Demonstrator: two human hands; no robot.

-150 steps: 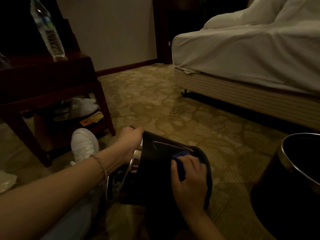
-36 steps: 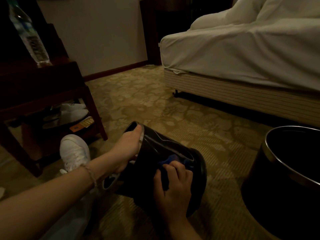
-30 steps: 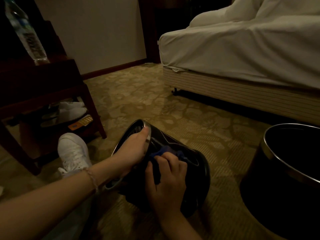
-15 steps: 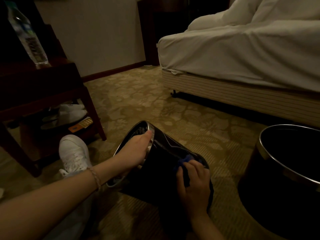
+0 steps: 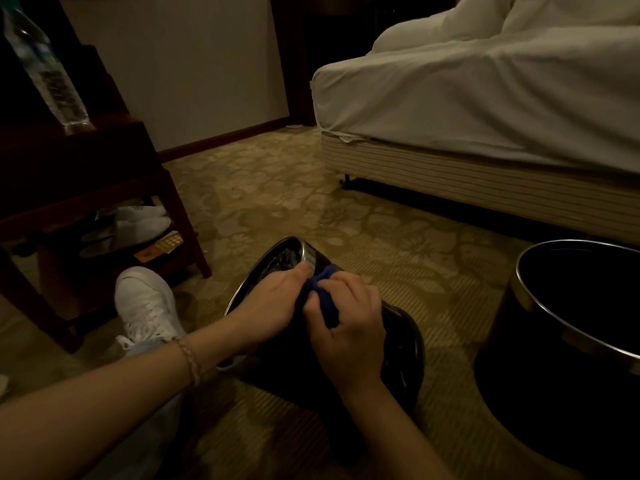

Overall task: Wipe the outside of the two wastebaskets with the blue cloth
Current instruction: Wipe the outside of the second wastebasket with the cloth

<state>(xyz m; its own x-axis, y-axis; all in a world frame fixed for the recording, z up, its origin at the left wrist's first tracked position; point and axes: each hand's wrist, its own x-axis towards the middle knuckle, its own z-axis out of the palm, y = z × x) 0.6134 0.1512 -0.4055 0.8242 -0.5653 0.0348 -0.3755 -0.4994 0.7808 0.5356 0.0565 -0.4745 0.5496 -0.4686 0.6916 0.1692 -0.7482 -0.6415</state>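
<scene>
A black wastebasket (image 5: 403, 344) with a metal rim lies tipped on its side on the carpet, its opening turned to the upper left. My left hand (image 5: 268, 303) grips that rim, thumb on top. My right hand (image 5: 349, 327) presses the bunched blue cloth (image 5: 323, 296) against the basket's side just below the rim, close against my left hand. A second black wastebasket (image 5: 540, 306) with a metal rim stands upright at the right edge.
A dark wooden table (image 5: 79, 168) with a water bottle (image 5: 45, 64) stands at the left, white slippers (image 5: 138, 221) beneath it. My white shoe (image 5: 145, 303) rests beside the tipped basket. A bed (image 5: 485, 109) fills the upper right above patterned carpet (image 5: 277, 188).
My right hand has slid the blue cloth from the basket's lower side up to the rim beside my left hand. The left hand keeps its grip on the rim.
</scene>
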